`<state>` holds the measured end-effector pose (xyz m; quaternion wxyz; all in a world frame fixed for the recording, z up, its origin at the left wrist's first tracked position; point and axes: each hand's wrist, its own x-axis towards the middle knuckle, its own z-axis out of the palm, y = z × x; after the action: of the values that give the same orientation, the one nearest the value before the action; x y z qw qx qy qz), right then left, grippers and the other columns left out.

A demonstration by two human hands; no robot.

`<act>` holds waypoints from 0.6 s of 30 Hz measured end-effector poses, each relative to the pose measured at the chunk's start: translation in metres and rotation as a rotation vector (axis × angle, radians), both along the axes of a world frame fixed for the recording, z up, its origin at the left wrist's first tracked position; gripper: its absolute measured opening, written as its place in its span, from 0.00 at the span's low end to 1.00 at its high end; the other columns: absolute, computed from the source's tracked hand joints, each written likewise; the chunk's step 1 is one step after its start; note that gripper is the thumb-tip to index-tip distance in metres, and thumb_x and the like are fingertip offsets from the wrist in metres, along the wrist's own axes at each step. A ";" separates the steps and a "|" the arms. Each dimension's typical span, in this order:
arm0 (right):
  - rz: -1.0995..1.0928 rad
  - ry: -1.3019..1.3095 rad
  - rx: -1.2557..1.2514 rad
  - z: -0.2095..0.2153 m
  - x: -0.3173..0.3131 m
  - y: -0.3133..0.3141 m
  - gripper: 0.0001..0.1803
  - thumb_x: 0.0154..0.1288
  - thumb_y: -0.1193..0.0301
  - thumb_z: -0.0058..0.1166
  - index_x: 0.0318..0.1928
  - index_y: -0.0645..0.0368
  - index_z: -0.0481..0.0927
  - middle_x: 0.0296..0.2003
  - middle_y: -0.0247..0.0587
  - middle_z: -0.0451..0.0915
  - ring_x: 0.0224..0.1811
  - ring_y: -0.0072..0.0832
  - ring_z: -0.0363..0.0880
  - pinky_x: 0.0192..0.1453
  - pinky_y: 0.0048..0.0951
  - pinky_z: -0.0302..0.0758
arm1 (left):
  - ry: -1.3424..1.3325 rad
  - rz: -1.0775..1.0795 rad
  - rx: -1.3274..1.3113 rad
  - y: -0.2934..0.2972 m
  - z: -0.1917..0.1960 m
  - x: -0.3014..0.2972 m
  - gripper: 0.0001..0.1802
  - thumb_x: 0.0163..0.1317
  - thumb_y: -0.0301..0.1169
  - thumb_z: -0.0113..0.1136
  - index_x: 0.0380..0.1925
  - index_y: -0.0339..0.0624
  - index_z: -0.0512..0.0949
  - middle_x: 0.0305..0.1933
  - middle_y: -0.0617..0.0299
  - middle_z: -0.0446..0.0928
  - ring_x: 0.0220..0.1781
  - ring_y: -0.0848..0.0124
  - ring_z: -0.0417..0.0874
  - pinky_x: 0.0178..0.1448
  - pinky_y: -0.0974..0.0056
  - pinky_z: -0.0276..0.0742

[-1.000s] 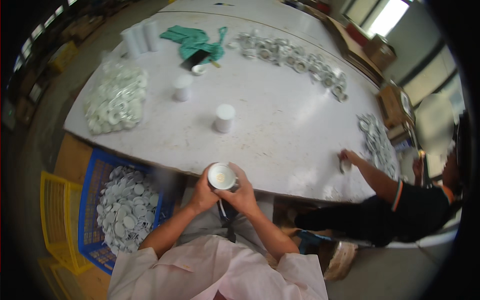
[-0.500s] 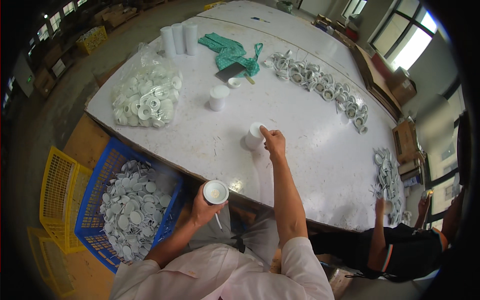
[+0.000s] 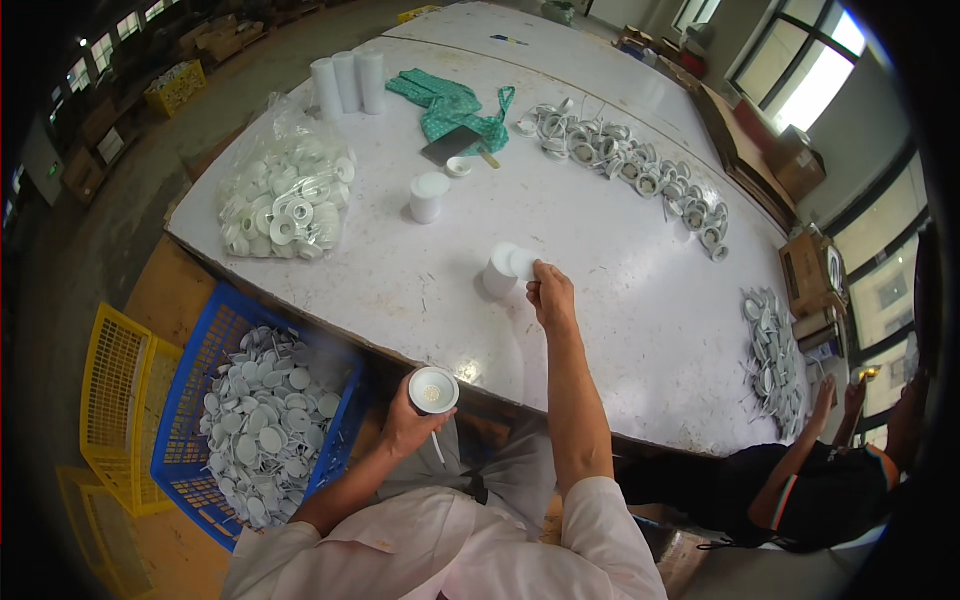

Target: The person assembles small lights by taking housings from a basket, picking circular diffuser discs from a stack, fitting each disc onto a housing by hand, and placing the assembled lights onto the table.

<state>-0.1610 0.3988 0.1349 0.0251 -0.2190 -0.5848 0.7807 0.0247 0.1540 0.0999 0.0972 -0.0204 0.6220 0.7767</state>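
Observation:
My left hand [image 3: 408,425] grips a round white downlight housing [image 3: 433,391] near the table's front edge, its open face up. A yellowish patch shows at the housing's centre, and a white cable [image 3: 438,448] hangs below it. Over the table, my right hand [image 3: 553,297] pinches a thin white disc [image 3: 523,265] by its edge. The disc overlaps the top of a short stack of white discs [image 3: 499,278]; whether it touches the stack I cannot tell. Another short white stack [image 3: 427,203] stands farther back, with a small white ring [image 3: 458,167] beyond it.
A clear bag of white rings [image 3: 290,205] and tall white stacks [image 3: 346,84] stand at left. Behind are a green cloth [image 3: 455,105] and a dark phone [image 3: 450,146]. A blue basket [image 3: 345,415] holds white round parts. Wired housings [image 3: 640,165] lie right; a co-worker [image 3: 815,490] is beside another pile [image 3: 773,350].
My right hand has drawn the white disc off to the right from the stack's top. My left hand still holds the downlight housing, now tilted slightly differently. The co-worker's hands have moved.

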 end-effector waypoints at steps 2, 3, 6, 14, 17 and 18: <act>-0.013 -0.015 -0.027 0.005 0.009 0.004 0.08 0.66 0.68 0.52 0.33 0.60 0.76 0.22 0.31 0.71 0.22 0.17 0.69 0.24 0.18 0.67 | 0.012 -0.045 -0.093 0.000 0.001 -0.001 0.37 0.46 0.14 0.66 0.57 0.35 0.61 0.46 0.55 0.75 0.38 0.69 0.83 0.28 0.72 0.77; -0.018 -0.016 -0.033 0.007 0.016 0.006 0.08 0.66 0.68 0.52 0.33 0.60 0.76 0.22 0.31 0.71 0.22 0.17 0.69 0.24 0.18 0.67 | 0.011 -0.050 -0.099 0.000 0.002 -0.001 0.37 0.46 0.14 0.66 0.57 0.35 0.61 0.46 0.55 0.75 0.38 0.69 0.83 0.28 0.72 0.77; -0.117 0.025 -0.155 0.003 0.049 0.014 0.08 0.66 0.70 0.52 0.37 0.63 0.76 0.24 0.32 0.73 0.24 0.18 0.73 0.25 0.16 0.69 | -0.026 -0.044 0.017 0.006 0.007 0.002 0.35 0.48 0.14 0.64 0.57 0.36 0.61 0.46 0.55 0.75 0.40 0.67 0.84 0.27 0.72 0.77; -0.139 0.164 -0.350 0.004 0.125 0.017 0.09 0.66 0.74 0.50 0.43 0.67 0.75 0.31 0.34 0.78 0.26 0.17 0.75 0.27 0.15 0.70 | 0.022 -0.227 0.091 0.037 0.044 -0.013 0.34 0.51 0.15 0.62 0.58 0.36 0.59 0.44 0.54 0.76 0.37 0.67 0.84 0.26 0.72 0.75; -0.168 0.144 -0.394 0.015 0.145 0.017 0.10 0.66 0.73 0.50 0.44 0.68 0.75 0.30 0.34 0.78 0.26 0.16 0.75 0.27 0.15 0.69 | 0.058 -0.301 -0.035 0.052 0.054 -0.020 0.36 0.50 0.17 0.66 0.59 0.36 0.60 0.40 0.56 0.76 0.28 0.76 0.80 0.25 0.74 0.74; -0.174 0.136 -0.398 0.012 0.151 0.019 0.10 0.66 0.73 0.50 0.44 0.68 0.75 0.30 0.34 0.78 0.26 0.16 0.75 0.27 0.15 0.69 | 0.058 -0.318 -0.001 0.058 0.057 -0.021 0.38 0.48 0.19 0.68 0.58 0.36 0.61 0.39 0.58 0.76 0.24 0.78 0.75 0.25 0.73 0.73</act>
<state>-0.0103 0.4173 0.1466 0.0878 -0.2160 -0.3952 0.8885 0.0034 0.2116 0.1566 0.2006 0.1008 0.6202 0.7516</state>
